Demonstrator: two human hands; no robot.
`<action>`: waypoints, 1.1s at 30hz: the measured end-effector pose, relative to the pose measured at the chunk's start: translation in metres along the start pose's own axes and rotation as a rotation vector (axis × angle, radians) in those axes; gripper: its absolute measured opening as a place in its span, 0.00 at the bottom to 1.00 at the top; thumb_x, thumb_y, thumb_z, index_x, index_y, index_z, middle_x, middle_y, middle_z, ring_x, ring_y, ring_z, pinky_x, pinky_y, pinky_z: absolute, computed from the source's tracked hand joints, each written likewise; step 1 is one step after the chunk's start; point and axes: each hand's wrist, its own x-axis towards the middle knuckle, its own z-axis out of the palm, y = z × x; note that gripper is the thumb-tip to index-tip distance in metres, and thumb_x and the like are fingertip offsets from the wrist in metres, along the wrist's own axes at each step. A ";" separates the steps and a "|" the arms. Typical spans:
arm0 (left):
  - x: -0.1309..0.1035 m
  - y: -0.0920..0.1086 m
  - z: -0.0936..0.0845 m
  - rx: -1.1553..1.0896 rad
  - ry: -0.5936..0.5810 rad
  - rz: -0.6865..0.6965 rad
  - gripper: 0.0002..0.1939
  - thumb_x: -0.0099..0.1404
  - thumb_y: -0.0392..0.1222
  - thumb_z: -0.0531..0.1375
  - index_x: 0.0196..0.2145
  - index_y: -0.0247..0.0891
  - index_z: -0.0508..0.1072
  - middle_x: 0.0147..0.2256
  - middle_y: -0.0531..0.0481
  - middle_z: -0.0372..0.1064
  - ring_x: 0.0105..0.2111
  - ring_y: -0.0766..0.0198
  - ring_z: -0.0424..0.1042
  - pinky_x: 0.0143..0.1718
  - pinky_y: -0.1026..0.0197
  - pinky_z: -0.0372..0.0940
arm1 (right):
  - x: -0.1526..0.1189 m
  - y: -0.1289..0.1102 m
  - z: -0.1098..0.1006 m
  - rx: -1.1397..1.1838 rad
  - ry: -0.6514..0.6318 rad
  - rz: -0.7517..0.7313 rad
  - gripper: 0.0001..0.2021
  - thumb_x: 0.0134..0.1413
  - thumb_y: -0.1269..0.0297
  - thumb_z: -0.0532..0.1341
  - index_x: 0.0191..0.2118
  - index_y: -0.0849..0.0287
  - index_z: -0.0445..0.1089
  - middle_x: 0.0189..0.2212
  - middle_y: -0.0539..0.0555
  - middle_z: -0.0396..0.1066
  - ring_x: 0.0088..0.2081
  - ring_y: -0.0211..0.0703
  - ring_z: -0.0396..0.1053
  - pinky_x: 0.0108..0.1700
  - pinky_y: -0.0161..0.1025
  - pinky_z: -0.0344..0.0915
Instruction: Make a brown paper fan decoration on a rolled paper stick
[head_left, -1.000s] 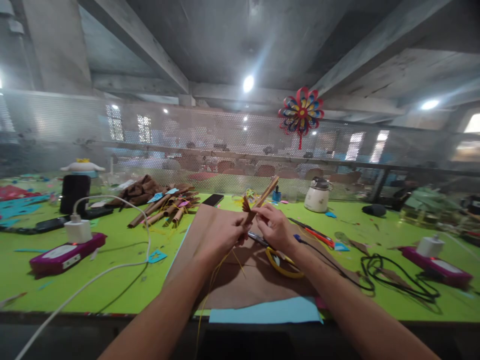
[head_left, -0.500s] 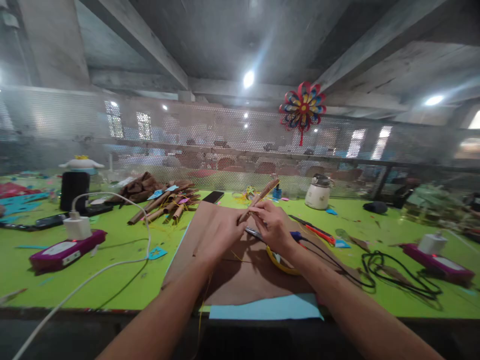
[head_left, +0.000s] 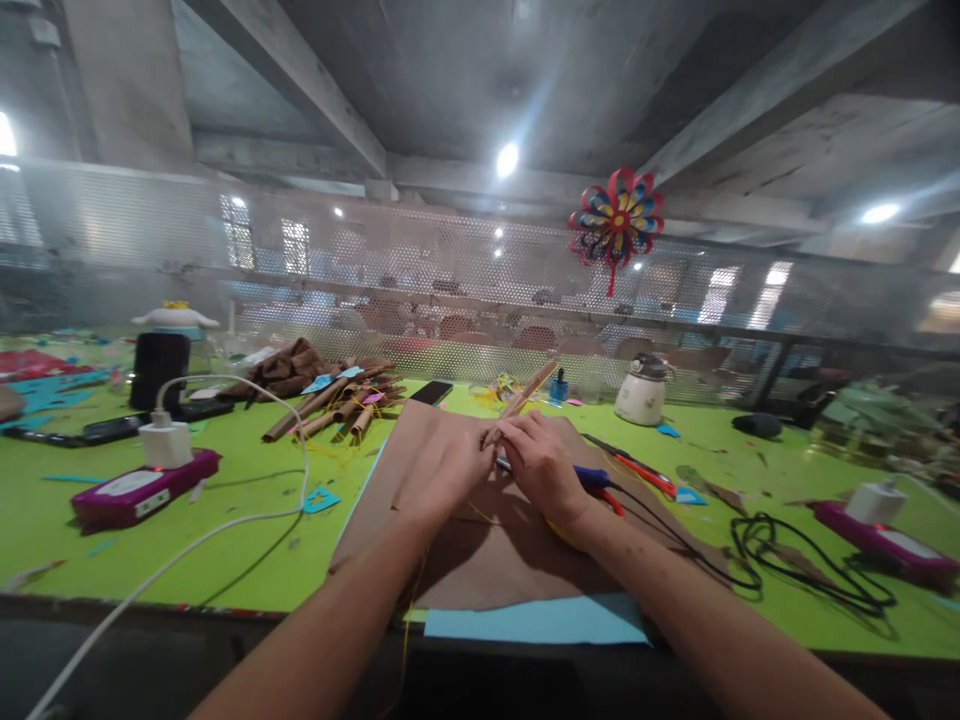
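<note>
A narrow brown strip [head_left: 531, 388], rolled or folded, slants up and away from between my two hands. My left hand [head_left: 459, 462] is closed round its near end. Beside it, my right hand [head_left: 541, 462] pinches the same piece, the fingertips of both hands nearly touching. Under them lies a large brown sheet [head_left: 442, 555] on light blue paper [head_left: 536, 622]. A tool with a blue handle [head_left: 591, 476] and black cable lies by my right hand, its metal part partly hidden. A yellow ring [head_left: 568, 538] is mostly covered by my right wrist.
Brown rolls [head_left: 349, 405] with yellow threads lie at the back left, near a phone [head_left: 431, 393]. Purple power strips [head_left: 146, 490] stand on both sides. A white bottle [head_left: 641, 390], a red-black cutter [head_left: 637, 468] and a coiled black cable [head_left: 795, 565] are to the right.
The view has shifted slightly. My right hand has closed in over the near end of the strip, now covering more of it and of the yellow ring.
</note>
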 end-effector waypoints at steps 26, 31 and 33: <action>-0.013 0.015 -0.017 -0.819 -0.279 -0.278 0.13 0.59 0.33 0.57 0.42 0.34 0.73 0.22 0.56 0.60 0.19 0.74 0.58 0.21 0.70 0.49 | 0.011 -0.010 -0.030 0.013 -0.130 0.019 0.16 0.56 0.79 0.52 0.43 0.61 0.73 0.42 0.57 0.76 0.38 0.47 0.65 0.43 0.44 0.61; -0.012 0.013 -0.019 -0.860 -0.286 -0.290 0.16 0.60 0.36 0.57 0.47 0.35 0.72 0.22 0.56 0.60 0.18 0.75 0.57 0.21 0.70 0.50 | 0.009 -0.009 -0.027 0.015 -0.111 -0.009 0.17 0.56 0.80 0.51 0.46 0.63 0.72 0.46 0.59 0.75 0.41 0.47 0.68 0.45 0.46 0.61; -0.012 0.013 -0.019 -0.861 -0.277 -0.274 0.18 0.59 0.35 0.58 0.48 0.35 0.72 0.22 0.57 0.60 0.18 0.75 0.56 0.21 0.70 0.50 | 0.009 -0.008 -0.026 0.009 -0.119 -0.016 0.17 0.56 0.80 0.51 0.46 0.63 0.72 0.47 0.60 0.75 0.43 0.48 0.69 0.46 0.46 0.61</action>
